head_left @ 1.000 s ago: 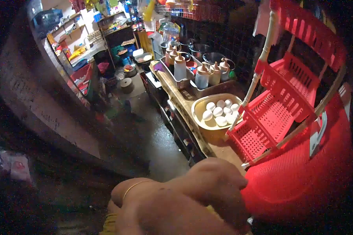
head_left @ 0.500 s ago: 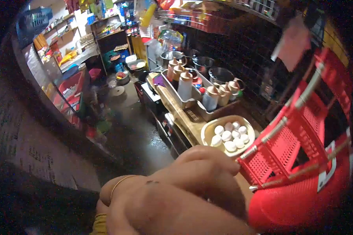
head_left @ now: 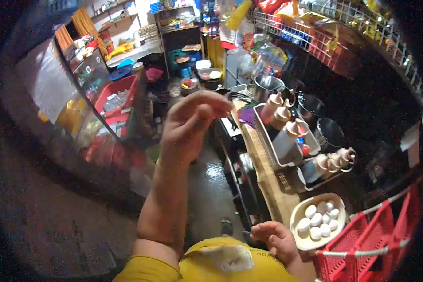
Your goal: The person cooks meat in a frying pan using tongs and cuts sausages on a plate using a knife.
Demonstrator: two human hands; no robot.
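Note:
Raised in the middle of the view, my left hand (head_left: 192, 123) has loosely bent fingers pointing right, and nothing shows in it. Low down, my right hand (head_left: 278, 240) is partly curled, its thumb apart from the fingers and no held object visible. Just right of it, a cream basket (head_left: 296, 217) holds several white eggs (head_left: 316, 219). Beyond the eggs, squeeze bottles (head_left: 286, 137) with pale caps stand in a white tray (head_left: 273, 159), and more bottles (head_left: 314, 167) stand beside them.
A wooden counter edge (head_left: 261, 164) runs along the right side. Red plastic baskets (head_left: 373, 235) are at lower right, dark metal pots (head_left: 310, 105) behind the bottles. Wire shelving (head_left: 310, 37) hangs above. At left stands a red tub (head_left: 120, 96); stocked shelves (head_left: 178, 23) are at the back.
The view has shifted, and the eggs and bottles appear lower and further right. My arms, earlier crossed close to the camera, are now apart, with the left hand raised and the right low.

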